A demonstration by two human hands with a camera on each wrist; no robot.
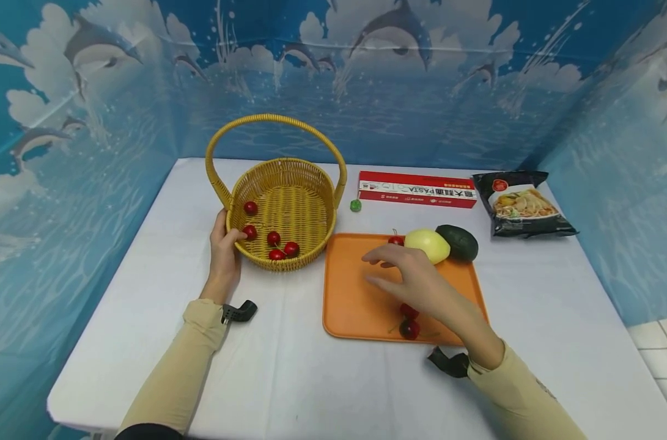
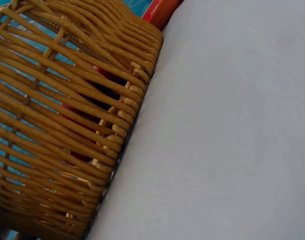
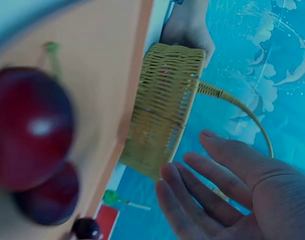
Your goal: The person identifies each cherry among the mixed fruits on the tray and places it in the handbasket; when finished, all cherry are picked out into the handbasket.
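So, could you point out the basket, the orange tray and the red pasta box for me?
Basket (image 1: pixel 296 211): head view, bare woven floor.
Orange tray (image 1: pixel 348 296): head view, bare left part of its surface.
Red pasta box (image 1: pixel 417 189): head view, middle.

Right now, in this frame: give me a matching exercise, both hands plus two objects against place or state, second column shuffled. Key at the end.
Column 1
1. left hand
2. right hand
3. wicker basket
4. red box

Column 2
A. has five cherries inside
B. lies beside the black packet
C. has its thumb over the wicker basket's rim
D. is above the orange tray, grasping nothing

Pairs: 1-C, 2-D, 3-A, 4-B
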